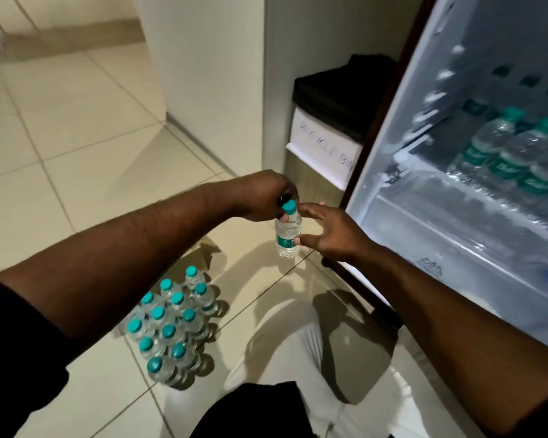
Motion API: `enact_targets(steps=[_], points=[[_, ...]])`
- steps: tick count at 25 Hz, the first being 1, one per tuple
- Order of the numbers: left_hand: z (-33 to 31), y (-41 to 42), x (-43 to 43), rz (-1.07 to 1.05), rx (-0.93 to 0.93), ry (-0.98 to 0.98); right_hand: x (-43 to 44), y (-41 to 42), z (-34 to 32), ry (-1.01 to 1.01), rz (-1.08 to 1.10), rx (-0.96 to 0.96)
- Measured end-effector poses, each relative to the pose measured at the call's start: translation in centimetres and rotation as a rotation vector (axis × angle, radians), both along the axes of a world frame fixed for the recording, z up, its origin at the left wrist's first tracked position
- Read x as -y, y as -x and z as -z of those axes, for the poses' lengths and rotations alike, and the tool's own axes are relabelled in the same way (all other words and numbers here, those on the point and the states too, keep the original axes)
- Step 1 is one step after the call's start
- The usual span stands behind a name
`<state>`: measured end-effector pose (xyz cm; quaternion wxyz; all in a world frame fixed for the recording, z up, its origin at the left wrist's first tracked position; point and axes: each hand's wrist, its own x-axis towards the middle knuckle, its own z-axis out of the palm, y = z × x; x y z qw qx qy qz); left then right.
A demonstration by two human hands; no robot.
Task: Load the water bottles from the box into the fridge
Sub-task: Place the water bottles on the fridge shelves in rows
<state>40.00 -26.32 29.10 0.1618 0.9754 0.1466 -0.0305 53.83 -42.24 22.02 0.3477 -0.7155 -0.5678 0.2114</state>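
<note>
A small clear water bottle (pixel 288 230) with a teal cap and green label hangs upright in the air in front of the open fridge (pixel 440 197). My left hand (pixel 260 197) pinches it at the neck just under the cap. My right hand (pixel 326 232) reaches in from the right, thumb touching the label and fingers spread behind the bottle. Several more teal-capped bottles (pixel 171 327) stand packed together on the floor at lower left. Inside the fridge, several bottles (pixel 516 153) stand on the upper shelf at the right.
A bin (pixel 326 147) with a black liner and a white handwritten paper sign stands against the wall left of the fridge. Beige floor tiles (pixel 76 153) spread to the left. My knees in pale trousers (pixel 298 349) are below the hands.
</note>
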Motion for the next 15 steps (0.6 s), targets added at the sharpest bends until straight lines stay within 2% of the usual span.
enact_targets(steps=[8,11,15], points=[[-10.8,-11.1,3.1,0.301,0.089,-0.107,3.5,-8.2,-8.6,-0.147,0.232,-0.174],[-14.5,-14.5,4.6,0.38,0.133,-0.083,5.3,-11.2,-11.5,-0.216,0.32,-0.2],[-18.0,-18.1,6.4,0.436,0.305,-0.048,7.5,-14.6,-14.8,-0.315,0.458,-0.191]])
